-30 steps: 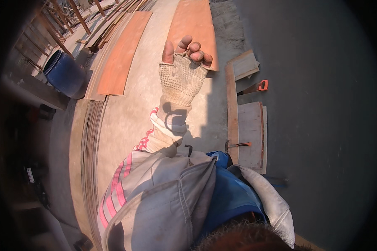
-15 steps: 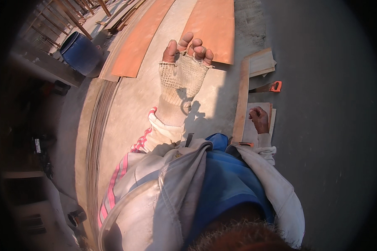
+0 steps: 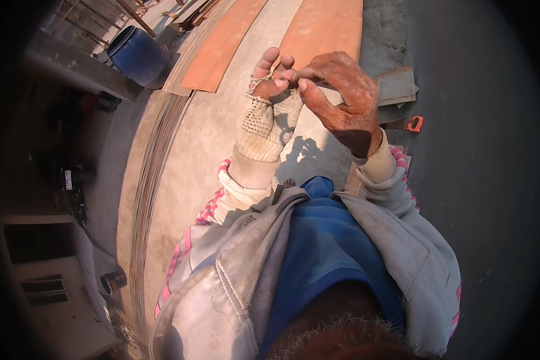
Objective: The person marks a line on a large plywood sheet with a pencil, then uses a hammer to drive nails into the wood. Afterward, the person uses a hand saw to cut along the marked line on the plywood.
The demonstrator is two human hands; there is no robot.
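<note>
My left hand is raised in front of me in a worn, dotted knit glove with cut-off fingers. Its bare fingers are bent and apart. My right hand, bare and dusty, meets it from the right with thumb and forefinger pinched at the left fingertips, near the glove's frayed edge. Whatever lies in that pinch is too small or hidden to make out. Both forearms wear pale sleeves with pink trim.
Orange-brown plywood sheets lie on the concrete ahead. Right of my hands are a handsaw and a board piece. A blue barrel stands far left, beyond a stack of thin sheets. A dark bucket sits lower left.
My right hand has come up from low on the right to the left hand's fingertips, its fingers pinching. The left hand has turned and its fingers have bent inward.
</note>
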